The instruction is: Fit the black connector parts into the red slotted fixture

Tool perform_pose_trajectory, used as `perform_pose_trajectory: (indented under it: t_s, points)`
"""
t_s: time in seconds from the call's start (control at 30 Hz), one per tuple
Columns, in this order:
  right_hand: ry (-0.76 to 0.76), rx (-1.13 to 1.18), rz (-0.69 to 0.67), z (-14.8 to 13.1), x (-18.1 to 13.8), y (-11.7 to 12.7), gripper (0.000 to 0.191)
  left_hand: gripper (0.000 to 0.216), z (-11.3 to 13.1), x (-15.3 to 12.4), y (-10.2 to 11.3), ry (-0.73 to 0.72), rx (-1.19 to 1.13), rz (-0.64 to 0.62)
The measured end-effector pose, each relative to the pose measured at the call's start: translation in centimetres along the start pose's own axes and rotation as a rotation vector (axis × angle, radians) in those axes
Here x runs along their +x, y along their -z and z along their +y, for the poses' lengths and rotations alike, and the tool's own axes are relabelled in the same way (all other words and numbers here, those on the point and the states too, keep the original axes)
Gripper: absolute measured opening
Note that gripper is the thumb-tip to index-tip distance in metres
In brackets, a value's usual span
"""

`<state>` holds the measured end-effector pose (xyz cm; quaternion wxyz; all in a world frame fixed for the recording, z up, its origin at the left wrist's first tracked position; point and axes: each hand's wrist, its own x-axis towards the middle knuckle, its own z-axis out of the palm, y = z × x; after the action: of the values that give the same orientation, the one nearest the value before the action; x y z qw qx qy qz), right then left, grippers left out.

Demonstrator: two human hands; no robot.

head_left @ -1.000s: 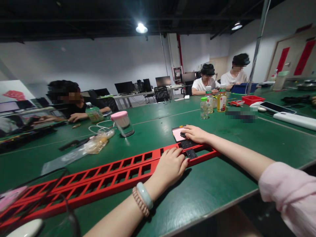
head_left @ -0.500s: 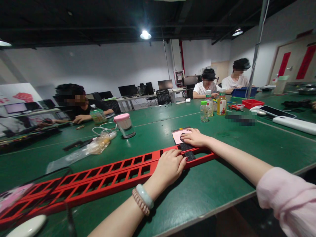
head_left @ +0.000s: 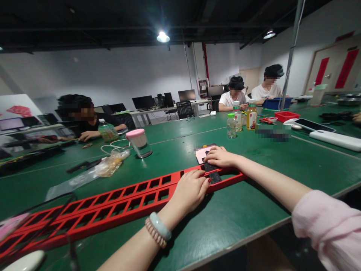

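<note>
A long red frame [head_left: 118,199] with several rectangular slots lies across the green table [head_left: 254,210]. My left hand [head_left: 190,190] rests on its right part, fingers curled down on the red bars. My right hand [head_left: 221,156] lies just beyond, fingers bent over a small black part [head_left: 209,166] seated in the frame; another black part [head_left: 215,177] sits in the slot beside it. A pink pad [head_left: 202,153] with a small black piece on it lies right behind my right hand.
A pink-lidded clear cup [head_left: 138,142], a plastic bag [head_left: 109,165] and a white cable lie left of centre. Bottles [head_left: 239,120], a red tray [head_left: 287,116], a phone [head_left: 313,125] and a white bar [head_left: 337,139] stand at the right. Three other people sit around the table.
Both hands stay on the right end of the red frame; my right hand's fingers have shifted slightly from the pink pad toward the black part. The view has swayed a little.
</note>
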<state>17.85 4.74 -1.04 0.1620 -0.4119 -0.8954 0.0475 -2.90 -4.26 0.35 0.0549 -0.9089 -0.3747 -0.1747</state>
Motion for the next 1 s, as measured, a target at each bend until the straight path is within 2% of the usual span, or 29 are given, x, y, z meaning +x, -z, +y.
perform_pose_trajectory:
  t_s: [0.2, 0.3, 0.43, 0.57, 0.7, 0.87, 1.0]
  points:
    - [0.009, 0.012, 0.003, 0.1, 0.1, -0.2, 0.039, 0.034, -0.1, 0.0, 0.1, -0.020, -0.018, 0.012]
    - [0.002, 0.010, 0.052, 0.2, 0.1, -0.4, 0.038, 0.035, -0.1, 0.1, 0.1, -0.024, -0.020, 0.012]
    - [-0.010, 0.041, 0.245, 0.7, -0.1, -0.8, 0.032, 0.035, -0.1, 0.1, 0.1, -0.023, -0.022, 0.012]
    - [0.036, 0.184, 0.442, 1.3, -0.3, -1.2, 0.022, 0.034, -0.1, 0.1, 0.1, -0.027, -0.040, 0.009]
    - [0.042, 0.248, 0.546, 1.4, -0.6, -1.1, 0.021, 0.034, -0.2, 0.1, 0.0, -0.018, -0.048, 0.001]
    - [0.003, 0.223, 0.577, 0.9, -1.8, -0.2, 0.034, 0.036, -0.4, 0.2, -0.1, 0.004, -0.044, -0.004]
    - [-0.049, 0.284, 0.494, 0.3, -3.1, 1.0, 0.026, 0.036, -0.5, 0.0, 0.0, -0.020, -0.046, -0.003]
